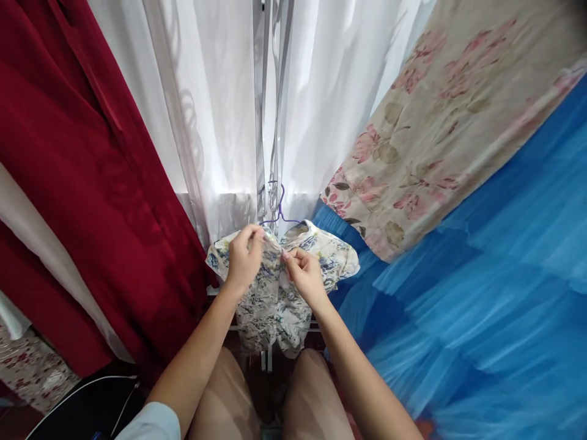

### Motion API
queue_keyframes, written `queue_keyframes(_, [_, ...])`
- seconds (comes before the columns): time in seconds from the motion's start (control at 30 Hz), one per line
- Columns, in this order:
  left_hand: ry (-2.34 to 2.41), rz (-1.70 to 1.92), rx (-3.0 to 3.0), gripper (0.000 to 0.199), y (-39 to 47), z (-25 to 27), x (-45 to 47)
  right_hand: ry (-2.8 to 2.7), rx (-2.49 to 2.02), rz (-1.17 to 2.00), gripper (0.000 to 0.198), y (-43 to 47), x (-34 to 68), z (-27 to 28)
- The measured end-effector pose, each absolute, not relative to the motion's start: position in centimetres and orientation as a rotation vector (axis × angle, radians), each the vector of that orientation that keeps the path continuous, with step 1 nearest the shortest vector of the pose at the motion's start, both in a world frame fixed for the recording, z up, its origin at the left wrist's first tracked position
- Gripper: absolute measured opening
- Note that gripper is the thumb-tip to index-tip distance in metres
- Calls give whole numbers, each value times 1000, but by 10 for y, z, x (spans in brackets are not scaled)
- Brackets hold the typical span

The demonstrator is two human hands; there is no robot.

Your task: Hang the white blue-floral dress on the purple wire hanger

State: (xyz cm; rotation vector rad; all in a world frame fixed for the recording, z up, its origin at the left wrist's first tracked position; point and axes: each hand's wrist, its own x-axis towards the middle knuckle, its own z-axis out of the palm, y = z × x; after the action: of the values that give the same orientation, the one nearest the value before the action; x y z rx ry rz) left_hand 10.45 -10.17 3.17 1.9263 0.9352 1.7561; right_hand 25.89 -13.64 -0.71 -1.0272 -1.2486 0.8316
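A small white shirt with a blue and yellow floral print [293,305] hangs in front of me on a purple hanger [280,211]. Its front is parted at the neck. With thumb and fingers pinched, my left hand [246,253] grips the left side of the shirt's neckline. Lower and to the right, my right hand [305,274] pinches the front edge of the shirt near the top of the opening. The fingertips cover whatever small fastening may be there.
A dark red cloth [105,165] hangs at the left, white curtains [211,110] behind. To the right are a beige floral cloth [413,134] and blue tulle [481,293]. A black item with white piping [87,403] lies lower left.
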Motion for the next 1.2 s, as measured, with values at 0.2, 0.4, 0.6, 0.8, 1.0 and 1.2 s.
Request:
queue_keyframes(0.2, [976,2101,1177,23,-46,10,38,-1253,-1092,887,35,-154,279,-34])
queue_keyframes(0.4, [1041,1779,671,37,-27,-71,27,-1290,-1134,967,30,-164,281,-53])
queue_keyframes(0.6, [913,1415,701,29,-76,-119,77,-1062,-1197,817,31,-162,345,-71])
queue_keyframes(0.8, [643,1192,972,29,-125,-78,119,-1117,-1446,804,35,-189,401,-127])
queue_keyframes(1.0, [466,973,1561,28,-179,-37,160,-1238,-1455,871,36,-211,374,-123])
queue_keyframes(1.2, [433,809,1781,23,-216,-20,161,-911,-1067,1549,77,-210,323,-84])
